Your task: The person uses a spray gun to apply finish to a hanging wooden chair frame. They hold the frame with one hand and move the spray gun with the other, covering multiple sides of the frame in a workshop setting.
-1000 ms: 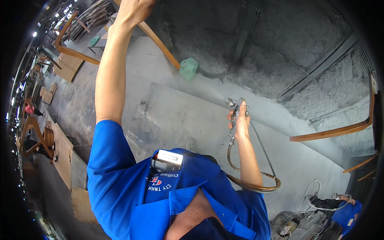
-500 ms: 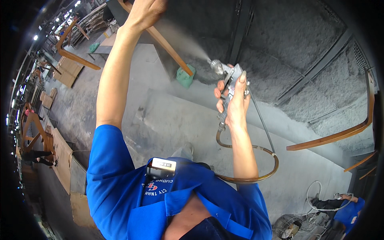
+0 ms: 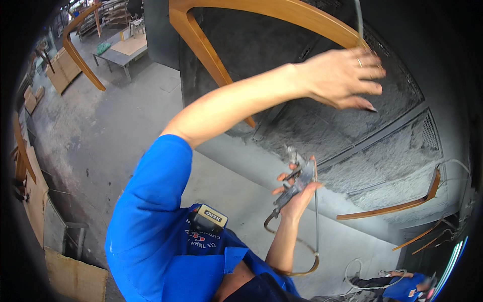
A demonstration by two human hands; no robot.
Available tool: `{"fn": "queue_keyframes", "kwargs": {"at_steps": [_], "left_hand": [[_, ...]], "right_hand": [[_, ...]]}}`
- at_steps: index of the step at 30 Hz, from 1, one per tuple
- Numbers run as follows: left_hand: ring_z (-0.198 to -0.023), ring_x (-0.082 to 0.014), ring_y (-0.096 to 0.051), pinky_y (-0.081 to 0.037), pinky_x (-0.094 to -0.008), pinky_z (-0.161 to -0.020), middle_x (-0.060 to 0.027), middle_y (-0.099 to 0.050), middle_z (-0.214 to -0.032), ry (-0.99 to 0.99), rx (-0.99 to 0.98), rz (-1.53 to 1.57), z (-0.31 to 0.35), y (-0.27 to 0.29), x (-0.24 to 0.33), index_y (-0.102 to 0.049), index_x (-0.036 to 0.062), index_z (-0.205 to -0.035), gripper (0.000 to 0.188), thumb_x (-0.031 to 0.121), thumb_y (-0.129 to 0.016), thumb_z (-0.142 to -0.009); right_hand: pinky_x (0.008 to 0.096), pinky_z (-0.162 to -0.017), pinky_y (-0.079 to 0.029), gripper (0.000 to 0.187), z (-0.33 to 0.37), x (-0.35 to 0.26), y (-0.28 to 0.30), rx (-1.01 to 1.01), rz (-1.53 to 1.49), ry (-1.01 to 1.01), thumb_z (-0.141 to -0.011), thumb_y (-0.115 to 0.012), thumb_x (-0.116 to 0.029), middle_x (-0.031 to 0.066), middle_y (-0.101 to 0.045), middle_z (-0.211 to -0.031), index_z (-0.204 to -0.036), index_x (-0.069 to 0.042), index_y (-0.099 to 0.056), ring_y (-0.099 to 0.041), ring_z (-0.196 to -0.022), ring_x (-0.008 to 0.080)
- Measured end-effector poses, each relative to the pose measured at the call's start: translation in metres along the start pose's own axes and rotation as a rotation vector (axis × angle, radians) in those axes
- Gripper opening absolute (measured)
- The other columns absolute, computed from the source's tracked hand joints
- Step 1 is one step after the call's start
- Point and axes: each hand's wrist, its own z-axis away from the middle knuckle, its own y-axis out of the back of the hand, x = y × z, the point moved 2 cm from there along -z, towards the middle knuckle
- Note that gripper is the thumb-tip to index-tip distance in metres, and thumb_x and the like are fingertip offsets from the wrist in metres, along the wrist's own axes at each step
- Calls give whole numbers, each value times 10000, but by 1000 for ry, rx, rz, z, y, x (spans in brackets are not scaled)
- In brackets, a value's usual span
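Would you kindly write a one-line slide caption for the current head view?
Right hand holding a spray gun, open left hand raised near an angled wooden frame.

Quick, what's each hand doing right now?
Left hand: open, by the wooden frame; contact unclear.
Right hand: closed around the spray gun.

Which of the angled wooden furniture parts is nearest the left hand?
The large upper-centre wooden part: its curved bar reaches right beside the left hand. The others, such as the upper-left part and lower-right part, sit well away.
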Motion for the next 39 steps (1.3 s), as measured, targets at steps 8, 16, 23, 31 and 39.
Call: {"fn": "queue_keyframes", "kwargs": {"at_steps": [8, 16, 23, 31, 39], "left_hand": [[-1325, -290, -547, -469, -444, -1093, -125, -608, -1378, 177, 23, 244, 35, -35, -22, -670, 125, -1192, 355, 374, -684, -941], [-1245, -367, -568, -483, -455, -991, -224, -578, -1346, 493, 519, -576, 180, 172, 49, -490, 13, -1356, 415, 16, -562, -947], [-1147, -269, -643, -524, -435, -963, -170, -634, -1292, 1316, 989, -98, 251, 297, 81, -474, -10, -1407, 417, 250, -490, -1082], [-942, -161, -689, -559, -311, -785, -95, -716, -1073, 1459, 870, 112, 278, 317, 55, -572, -18, -1261, 299, 215, -514, -1084], [-955, -186, -691, -539, -329, -776, -89, -719, -1128, 1525, 870, 331, 306, 279, 17, -566, 2, -1275, 307, 224, -436, -1107]], "right_hand": [[333, -420, -591, 816, 18, 2, 29, 294, 207, -41, -1010, -344, -689, 161, -613, -1054, -1569, -96, -311, -660, -742, 227], [317, -409, -591, 769, 37, -12, 55, 325, 272, 129, -1035, -372, -592, 170, -612, -1070, -1551, -25, -324, -669, -748, 234], [277, -386, -532, 716, 45, -30, 69, 334, 294, 30, -1043, -336, -602, 113, -601, -979, -1522, -76, -414, -632, -693, 186], [266, -381, -552, 850, 64, -62, 61, 203, 194, 175, -1004, -380, -690, 135, -621, -957, -1507, -6, -400, -661, -687, 192], [311, -500, -620, 907, 117, -107, 19, -313, -163, 412, -925, -595, -620, 285, -664, -1055, -1510, 30, -352, -725, -786, 315]]}}
